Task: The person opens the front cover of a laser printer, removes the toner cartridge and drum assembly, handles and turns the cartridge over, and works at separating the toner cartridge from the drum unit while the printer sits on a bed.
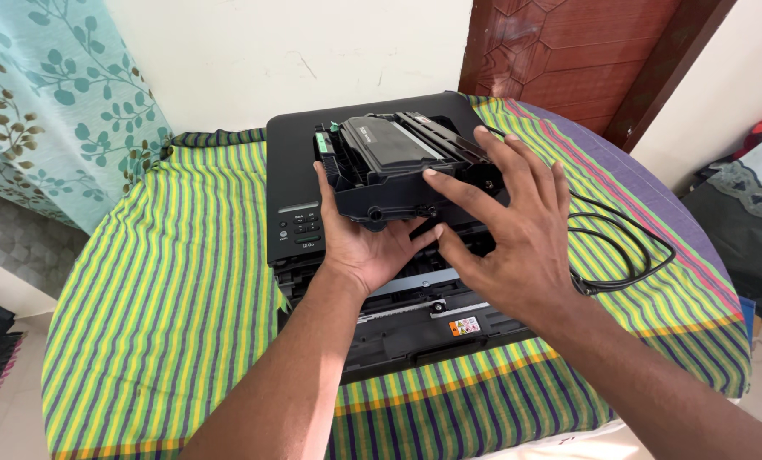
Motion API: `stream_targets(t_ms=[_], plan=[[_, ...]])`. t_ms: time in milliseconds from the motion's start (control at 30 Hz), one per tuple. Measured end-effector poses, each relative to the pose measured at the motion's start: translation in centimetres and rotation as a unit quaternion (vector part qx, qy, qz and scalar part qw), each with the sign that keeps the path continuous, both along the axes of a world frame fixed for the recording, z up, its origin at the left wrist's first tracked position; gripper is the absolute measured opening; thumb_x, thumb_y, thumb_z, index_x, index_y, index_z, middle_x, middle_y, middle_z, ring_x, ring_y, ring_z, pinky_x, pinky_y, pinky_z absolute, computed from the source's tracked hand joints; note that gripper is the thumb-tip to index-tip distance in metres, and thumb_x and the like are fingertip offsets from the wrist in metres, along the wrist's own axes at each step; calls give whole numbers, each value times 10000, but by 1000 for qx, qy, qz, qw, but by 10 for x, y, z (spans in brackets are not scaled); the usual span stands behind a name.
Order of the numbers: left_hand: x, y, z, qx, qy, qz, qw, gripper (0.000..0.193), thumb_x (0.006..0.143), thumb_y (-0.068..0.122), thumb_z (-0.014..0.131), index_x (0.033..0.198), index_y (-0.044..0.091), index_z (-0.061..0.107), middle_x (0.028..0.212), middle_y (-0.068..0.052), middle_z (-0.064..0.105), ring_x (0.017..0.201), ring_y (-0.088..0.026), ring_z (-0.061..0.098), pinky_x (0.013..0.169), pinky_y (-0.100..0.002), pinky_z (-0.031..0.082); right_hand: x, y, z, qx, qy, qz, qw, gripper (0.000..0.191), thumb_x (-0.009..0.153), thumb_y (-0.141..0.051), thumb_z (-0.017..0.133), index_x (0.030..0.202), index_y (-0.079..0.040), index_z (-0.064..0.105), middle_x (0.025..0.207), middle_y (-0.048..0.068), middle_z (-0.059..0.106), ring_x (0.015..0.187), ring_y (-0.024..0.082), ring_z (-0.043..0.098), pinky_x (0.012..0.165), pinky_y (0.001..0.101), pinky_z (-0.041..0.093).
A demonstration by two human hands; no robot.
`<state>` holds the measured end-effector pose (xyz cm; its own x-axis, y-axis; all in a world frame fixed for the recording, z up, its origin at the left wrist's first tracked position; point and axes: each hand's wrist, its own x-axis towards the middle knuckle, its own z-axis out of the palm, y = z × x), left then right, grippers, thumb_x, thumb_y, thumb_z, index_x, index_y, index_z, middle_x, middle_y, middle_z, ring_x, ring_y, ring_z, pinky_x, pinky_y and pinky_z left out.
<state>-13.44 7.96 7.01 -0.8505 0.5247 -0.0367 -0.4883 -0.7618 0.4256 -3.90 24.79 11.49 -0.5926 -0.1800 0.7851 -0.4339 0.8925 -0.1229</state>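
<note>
The black toner cartridge [389, 166] sits lifted above the open front of the printer [313, 153], tilted a little, its long body running across the machine's mouth. The left hand [364, 247] is under it, palm up, with the thumb up against the cartridge's left end, so that grip carries the cartridge from below. The right hand [505, 226] is spread wide in front of the cartridge's right half, fingers splayed; the index fingertip rests on the front edge of the cartridge and the thumb points in toward its underside, but this grip is open rather than closed around anything.

Below the hands the printer's front flap [415, 332] hangs folded down, showing grey rails and a small warning sticker [464, 325]. A panel of buttons [300, 230] sits on the printer's left front corner. The printer stands on a round counter covered by a cloth [176, 290] striped in green, yellow and purple. A black cable [620, 247] loops on the cloth to the right of the printer. Behind are a leaf-patterned curtain [40, 94] and a wooden door [585, 51].
</note>
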Motion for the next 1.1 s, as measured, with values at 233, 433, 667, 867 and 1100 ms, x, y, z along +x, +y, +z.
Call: stream_targets(t_ms=[233, 433, 667, 867, 1100], plan=[[-1, 0, -2, 9, 13, -16, 1000, 1181, 677, 999, 358, 1445, 121, 540, 1407, -170, 582, 1335, -374, 519, 1153, -626, 315, -1, 12, 2, -90, 16, 22, 996, 387, 821, -154, 866, 1185, -127, 740, 1354, 115, 613, 1297, 324, 551, 1094, 470, 440], [-3, 0, -3, 3, 10, -13, 1000, 1207, 670, 1010, 346, 1451, 109, 533, 1425, -176, 556, 1347, -360, 504, 1148, -618, 317, -4, 11, 3, -94, 26, 39, 994, 355, 810, -145, 886, 1136, -134, 745, 1329, 97, 636, 1273, 294, 585, 1068, 442, 469], [0, 1, -2, -5, 8, -6, 1000, 1249, 665, 1023, 306, 1497, 111, 496, 1437, -199, 522, 1358, -353, 487, 1171, -579, 300, -9, 3, 6, -62, 19, 58, 996, 598, 708, -129, 882, 1264, -124, 663, 1293, 90, 628, 1256, 321, 557, 1067, 478, 445], [0, 0, -1, 8, 28, -20, 999, 1292, 660, 1025, 305, 1534, 82, 432, 1497, -230, 485, 1423, -391, 437, 1206, -630, 214, -12, 7, 7, -47, 13, 45, 998, 513, 777, -199, 892, 1249, -160, 694, 1266, 38, 634, 1252, 297, 560, 1053, 473, 419], [0, 0, -2, 9, 13, -15, 1000, 1287, 658, 1018, 321, 1547, 91, 414, 1504, -222, 477, 1422, -397, 433, 1208, -644, 207, -14, 6, 3, -54, 4, 35, 998, 498, 787, -211, 882, 1242, -145, 691, 1260, 41, 642, 1232, 289, 552, 1038, 476, 395]])
